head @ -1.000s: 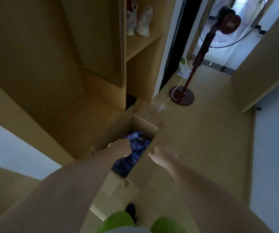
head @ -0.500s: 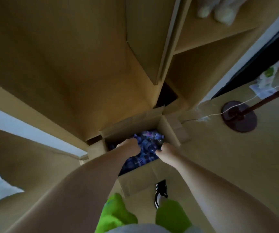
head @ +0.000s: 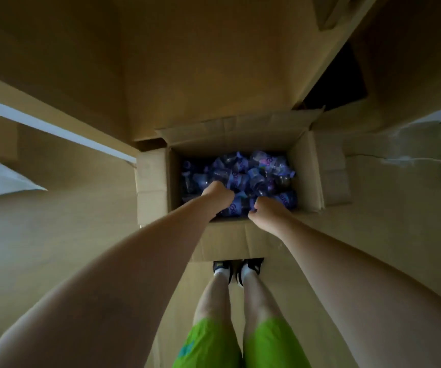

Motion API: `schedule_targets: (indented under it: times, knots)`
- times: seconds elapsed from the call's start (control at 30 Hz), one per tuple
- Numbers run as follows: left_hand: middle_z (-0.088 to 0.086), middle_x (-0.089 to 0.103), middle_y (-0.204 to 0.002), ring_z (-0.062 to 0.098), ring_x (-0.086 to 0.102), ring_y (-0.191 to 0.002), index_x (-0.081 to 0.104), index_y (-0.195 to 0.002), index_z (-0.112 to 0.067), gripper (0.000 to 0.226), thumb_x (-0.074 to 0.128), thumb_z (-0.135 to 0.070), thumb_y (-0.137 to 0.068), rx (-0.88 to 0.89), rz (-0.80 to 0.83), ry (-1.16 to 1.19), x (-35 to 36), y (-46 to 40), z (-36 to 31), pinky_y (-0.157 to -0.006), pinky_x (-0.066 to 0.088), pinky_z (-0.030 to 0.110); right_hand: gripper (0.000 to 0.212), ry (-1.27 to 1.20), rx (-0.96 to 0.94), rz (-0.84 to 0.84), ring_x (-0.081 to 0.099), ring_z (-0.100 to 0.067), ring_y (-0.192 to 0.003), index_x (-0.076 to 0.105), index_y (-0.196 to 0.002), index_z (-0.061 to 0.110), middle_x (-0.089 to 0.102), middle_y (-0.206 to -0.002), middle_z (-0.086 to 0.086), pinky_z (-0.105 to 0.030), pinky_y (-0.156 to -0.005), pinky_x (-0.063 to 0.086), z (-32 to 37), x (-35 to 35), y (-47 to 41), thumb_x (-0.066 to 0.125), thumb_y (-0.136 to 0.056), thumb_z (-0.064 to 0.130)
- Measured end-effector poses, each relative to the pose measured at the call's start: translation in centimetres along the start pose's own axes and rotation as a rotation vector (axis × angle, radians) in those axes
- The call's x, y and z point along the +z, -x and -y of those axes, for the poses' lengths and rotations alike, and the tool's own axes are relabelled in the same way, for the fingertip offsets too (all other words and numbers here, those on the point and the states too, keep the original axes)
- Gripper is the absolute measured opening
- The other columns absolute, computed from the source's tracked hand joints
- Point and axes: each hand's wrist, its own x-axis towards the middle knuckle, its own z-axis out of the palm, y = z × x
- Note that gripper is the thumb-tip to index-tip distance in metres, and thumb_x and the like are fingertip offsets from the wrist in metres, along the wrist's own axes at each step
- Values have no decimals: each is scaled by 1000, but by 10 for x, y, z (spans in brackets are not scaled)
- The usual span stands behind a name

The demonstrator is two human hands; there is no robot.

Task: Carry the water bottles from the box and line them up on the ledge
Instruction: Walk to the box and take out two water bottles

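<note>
Since a second ago both hands have dropped into the box (head: pixel 243 243): left hand (head: pixel 218 193) and right hand (head: pixel 264 209) curl around bottles (head: pixel 251 171) at its near edge, so lifting looks imminent.

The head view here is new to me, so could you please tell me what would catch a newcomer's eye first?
First comes the open cardboard box on the floor at centre frame, packed with a jumble of purple-labelled water bottles. Next, both bare arms reach down into it: the left hand and the right hand sit side by side, curled among the bottles at the near edge. Below them, bright green shorts stand out at the bottom.
</note>
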Motion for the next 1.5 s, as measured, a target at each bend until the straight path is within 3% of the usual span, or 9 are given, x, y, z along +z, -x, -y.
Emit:
schedule_targets:
  times: [0.13,0.23,0.47,0.6,0.8,1.07,1.27,1.37,1.5]
  knots:
    - [23,60,-108,32,61,-90,57,-112,4,26,42,-9,-95,-13,-14,41,30,-73,6,-68,43,33,16,76,-27,60,54,-25,-82,48,-90,8,52,-91,-9,-32,-63,39,-15,28,-71,45,-98,21]
    - [25,59,-123,37,57,-114,57,-123,7,34,43,-11,-97,10,-22,32,59,-127,20,-86,47,38,30,118,-50,61,55,-32,-111,52,-122,5,56,-122,-14,-36,-78,44,-28,49,-122,47,-99,22]
    - [21,60,-121,35,56,-110,60,-119,1,32,38,-9,-98,40,14,-56,103,-214,59,-82,42,34,38,148,-41,109,54,-35,-118,54,-125,2,57,-129,-18,-38,-90,47,-61,91,-209,56,-96,26]
    - [17,64,-100,35,61,-95,63,-100,-6,17,49,-6,-91,58,-12,-23,111,-244,68,-71,44,34,52,203,-73,195,50,-34,-124,48,-135,4,51,-137,-17,-37,-97,46,-70,113,-244,60,-94,33]
    - [14,61,-122,30,59,-106,54,-128,-14,34,52,-16,-94,105,34,-140,127,-277,78,-76,43,29,85,258,-64,349,21,-33,-145,17,-153,10,20,-158,-13,-42,-116,27,-79,134,-286,63,-90,44]
    - [16,57,-127,31,56,-111,50,-130,-11,33,45,-14,-98,132,132,-241,132,-282,83,-80,44,30,79,543,-208,282,36,-33,-135,29,-146,10,32,-146,-14,-44,-105,37,-91,135,-296,73,-84,26]
    - [16,53,-133,34,51,-119,47,-133,-10,38,50,-16,-95,176,137,-329,124,-275,84,-97,45,39,59,297,-204,391,57,-30,-112,55,-127,7,56,-125,-13,-32,-80,44,-72,117,-284,75,-81,38]
    - [14,47,-141,33,45,-128,36,-143,-14,66,68,-26,-86,229,169,-340,119,-269,82,-105,40,43,47,188,-211,502,64,-26,-96,64,-111,9,67,-106,-10,-38,-84,51,-56,90,-272,76,-78,40]
    - [5,46,-141,25,46,-127,28,-146,-19,104,89,-30,-62,336,250,-266,111,-252,83,-101,40,35,46,438,-287,596,68,-24,-71,64,-95,16,72,-86,-8,-31,-59,48,-26,38,-251,73,-70,54]
